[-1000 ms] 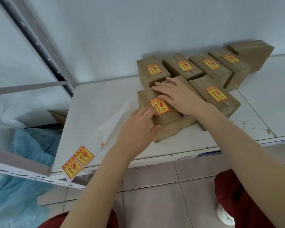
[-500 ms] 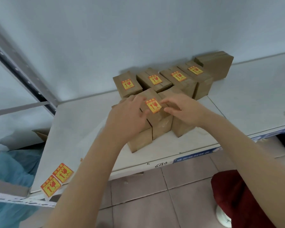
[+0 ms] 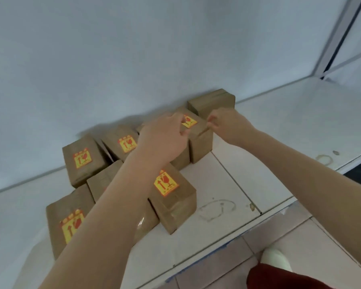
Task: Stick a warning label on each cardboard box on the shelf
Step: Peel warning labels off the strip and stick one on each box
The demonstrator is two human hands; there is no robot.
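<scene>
Several brown cardboard boxes stand on the white shelf point(image 3: 248, 184), most with a yellow and red warning label on top, such as the front box point(image 3: 175, 197). My left hand point(image 3: 165, 138) reaches over a labelled box point(image 3: 200, 142) at the back, fingers beside its label point(image 3: 189, 121) and thumb on its front. My right hand point(image 3: 227, 126) has curled fingers at that box's upper right edge; blur hides whether they grip it. Behind it, against the wall, stands a box with no label showing point(image 3: 213, 101).
The shelf has stained bare surface to the right of the boxes and a seam running front to back. A grey upright post point(image 3: 338, 36) stands at the far right. Below the shelf edge are floor tiles, a red garment point(image 3: 283, 278) and a white shoe point(image 3: 276, 259).
Both hands left the front boxes and moved back and right to the labelled box near the wall. My view swung right, so the loose labels at the shelf's left edge are out of sight.
</scene>
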